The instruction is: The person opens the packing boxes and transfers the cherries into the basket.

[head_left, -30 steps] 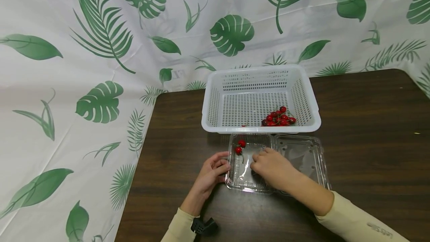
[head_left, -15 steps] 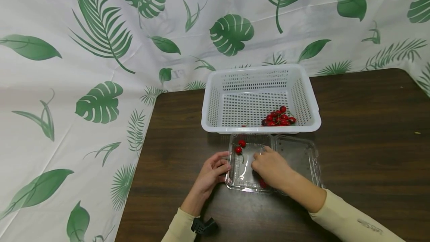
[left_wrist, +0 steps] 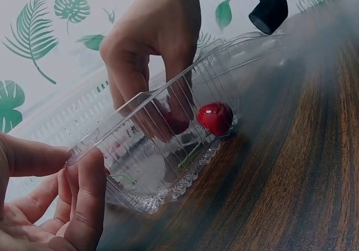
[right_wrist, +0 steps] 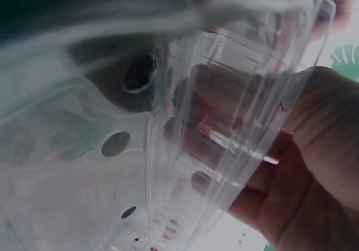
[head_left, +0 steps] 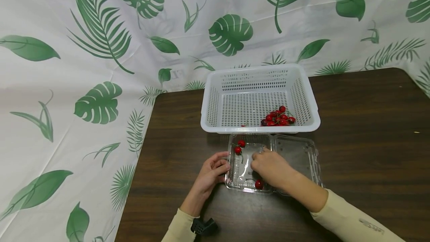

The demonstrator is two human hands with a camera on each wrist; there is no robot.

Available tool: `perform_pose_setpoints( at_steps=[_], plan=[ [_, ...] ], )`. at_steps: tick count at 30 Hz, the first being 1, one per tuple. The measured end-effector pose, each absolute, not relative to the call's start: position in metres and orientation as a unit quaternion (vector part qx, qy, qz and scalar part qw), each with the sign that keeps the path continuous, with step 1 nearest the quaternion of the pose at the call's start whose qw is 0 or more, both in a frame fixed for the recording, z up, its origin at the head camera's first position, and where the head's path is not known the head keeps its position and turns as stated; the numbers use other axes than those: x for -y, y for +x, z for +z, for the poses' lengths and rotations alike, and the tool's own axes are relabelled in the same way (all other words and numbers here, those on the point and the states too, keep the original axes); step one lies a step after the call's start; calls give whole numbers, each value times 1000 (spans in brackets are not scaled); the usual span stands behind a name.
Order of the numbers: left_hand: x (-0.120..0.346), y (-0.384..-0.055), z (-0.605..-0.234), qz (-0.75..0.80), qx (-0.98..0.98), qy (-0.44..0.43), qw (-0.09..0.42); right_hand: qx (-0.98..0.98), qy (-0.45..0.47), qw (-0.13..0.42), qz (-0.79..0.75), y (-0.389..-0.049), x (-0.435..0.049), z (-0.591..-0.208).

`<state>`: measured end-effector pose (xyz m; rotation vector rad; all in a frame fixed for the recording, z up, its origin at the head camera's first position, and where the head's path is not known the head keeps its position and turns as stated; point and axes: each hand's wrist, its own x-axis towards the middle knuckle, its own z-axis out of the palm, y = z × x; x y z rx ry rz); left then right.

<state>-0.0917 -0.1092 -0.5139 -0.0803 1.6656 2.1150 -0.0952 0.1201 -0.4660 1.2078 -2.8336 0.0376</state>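
Note:
My left hand (head_left: 212,171) pinches the left rim of a clear plastic clamshell container (head_left: 242,173) between thumb and fingers; in the left wrist view the fingertips (left_wrist: 90,161) sit right at the rim. My right hand (head_left: 273,167) reaches down inside it, and the left wrist view shows a dark red cherry (left_wrist: 176,123) held between its fingers, seen through the wall. A shiny cherry (head_left: 258,184) lies at the container's near right corner, beside that hand. Two more cherries (head_left: 238,150) with stems lie near the far left corner.
The container's clear lid (head_left: 299,156) lies folded open to the right, partly under the right forearm. Behind stands a white slotted basket (head_left: 215,129) with a pile of cherries (head_left: 277,118) at its near right. The brown wood-grain table (head_left: 369,141) meets a leaf-print sheet (head_left: 201,18).
A cherry has come into sight by the right hand at the near right corner and has shifted slightly left. The right forearm has moved a little left; the left hand keeps its place.

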Motion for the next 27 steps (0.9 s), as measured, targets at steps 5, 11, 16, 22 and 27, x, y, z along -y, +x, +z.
perform_pose_setpoints(
  at_steps=[5,11,16,22,27],
  plan=[
    [109,-92,-515,765,-603,-31,223,915,400,6,59,-97,-123,-460],
    [109,-92,-517,766,-603,-29,220,902,417,7,114,-99,-127,-448],
    [110,-93,-517,764,-605,-30,222,897,427,23,113,-99,-132,-438],
    [110,-93,-517,763,-606,-30,223,893,429,43,133,-102,-139,-428],
    [110,-93,-517,762,-608,-29,223,888,429,65,155,-105,-146,-422]
  ],
)
